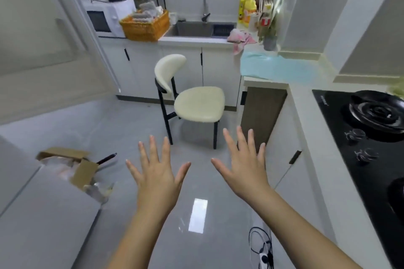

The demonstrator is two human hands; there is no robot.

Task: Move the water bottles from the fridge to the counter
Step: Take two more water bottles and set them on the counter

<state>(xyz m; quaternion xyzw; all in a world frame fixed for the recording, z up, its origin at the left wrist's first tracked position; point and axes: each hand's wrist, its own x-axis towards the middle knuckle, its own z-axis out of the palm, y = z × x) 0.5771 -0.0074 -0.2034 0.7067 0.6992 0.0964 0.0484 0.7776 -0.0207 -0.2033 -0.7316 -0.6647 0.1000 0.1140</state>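
My left hand [156, 170] and my right hand [242, 162] are stretched out in front of me over the grey floor, palms down, fingers spread and straight, holding nothing. No water bottle shows in this view. A grey appliance surface [43, 214] at the lower left may be the fridge; its door shows shut from here. The white counter [303, 102] runs along the right side, with a light blue cloth [279, 67] lying on it.
A cream chair [196, 102] stands ahead on the floor. An open cardboard box [72, 164] lies at the left. A black gas hob [371, 133] sits in the counter at right. Sink [196, 28], orange basket [144, 24] and microwave [102, 19] line the back. A cable [262, 249] lies on the floor.
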